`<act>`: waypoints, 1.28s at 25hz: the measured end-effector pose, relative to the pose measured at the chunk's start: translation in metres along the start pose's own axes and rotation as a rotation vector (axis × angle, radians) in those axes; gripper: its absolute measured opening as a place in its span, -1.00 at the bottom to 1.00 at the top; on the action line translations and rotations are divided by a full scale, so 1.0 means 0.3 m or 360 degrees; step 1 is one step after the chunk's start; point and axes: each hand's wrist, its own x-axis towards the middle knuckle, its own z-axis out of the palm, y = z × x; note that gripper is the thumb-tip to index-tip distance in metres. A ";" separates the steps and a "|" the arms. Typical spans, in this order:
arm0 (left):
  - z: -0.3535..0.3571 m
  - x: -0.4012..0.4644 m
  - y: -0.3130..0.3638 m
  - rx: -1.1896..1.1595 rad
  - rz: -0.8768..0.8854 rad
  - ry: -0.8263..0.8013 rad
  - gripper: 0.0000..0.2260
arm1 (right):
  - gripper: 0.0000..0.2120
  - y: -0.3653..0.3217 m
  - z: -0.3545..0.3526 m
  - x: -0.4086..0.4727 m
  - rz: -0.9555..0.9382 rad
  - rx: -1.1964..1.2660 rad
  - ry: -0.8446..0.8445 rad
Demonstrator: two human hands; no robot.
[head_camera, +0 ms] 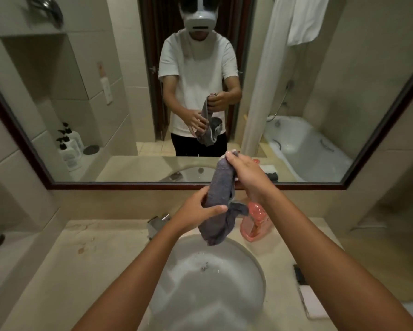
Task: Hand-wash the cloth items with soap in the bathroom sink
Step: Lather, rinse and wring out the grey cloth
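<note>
Below, the sink (pixel 255 266) holds soapy water (pixel 208 283).

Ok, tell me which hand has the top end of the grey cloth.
The right hand pinches the top end of the grey cloth; the left hand grips it lower down, over the sink.

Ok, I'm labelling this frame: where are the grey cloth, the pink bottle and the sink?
grey cloth (pixel 221 199): head view, twisted middle.
pink bottle (pixel 254 223): head view, body.
sink (pixel 253 263): head view, right rim.
</note>
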 end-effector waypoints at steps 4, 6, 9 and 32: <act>-0.029 0.028 0.074 -0.0022 0.0087 0.0129 -0.70 | -0.71 -0.115 -0.016 -0.008 -0.0217 -0.0237 0.0187; -0.054 0.035 0.111 -0.0180 0.0091 0.0158 -0.59 | -0.71 -0.145 -0.061 -0.002 -0.0238 -0.0266 0.0244; -0.075 0.046 0.187 -0.0357 0.0111 0.0200 -0.85 | -0.68 -0.146 -0.142 0.008 -0.0142 -0.0299 0.0193; 0.024 0.191 0.557 -0.1134 -0.0341 -0.0065 -0.53 | -0.61 0.170 -0.204 -0.152 0.0398 0.0456 -0.0527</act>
